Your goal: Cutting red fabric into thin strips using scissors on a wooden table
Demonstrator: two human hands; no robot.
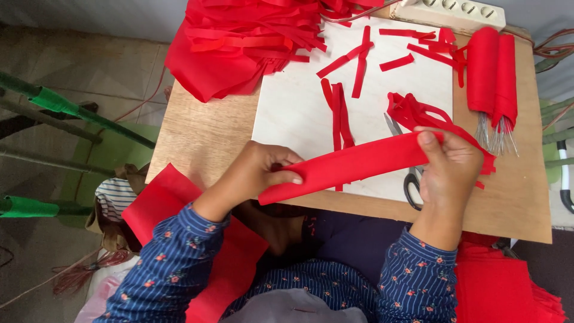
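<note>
**Red strip stretched between two hands**

Wooden table [203, 131] carrying a white board [299, 107] strewn with cut red strips [338, 113]. Left hand [254, 173] pinches one end of a folded red fabric band [353, 164], thumb on top; right hand [448, 170] grips the other end, fingers closed round it. Band held just above the board's near edge. Scissors [409, 173] lie beneath, partly hidden. Red-wrapped wire bundles [493, 78] far right.

Scissors [402, 157] on board [287, 113] on table [197, 131], strip pile [239, 42] behind-left, wrapped wire bundles [493, 78] right, power strip [448, 11] behind
</note>
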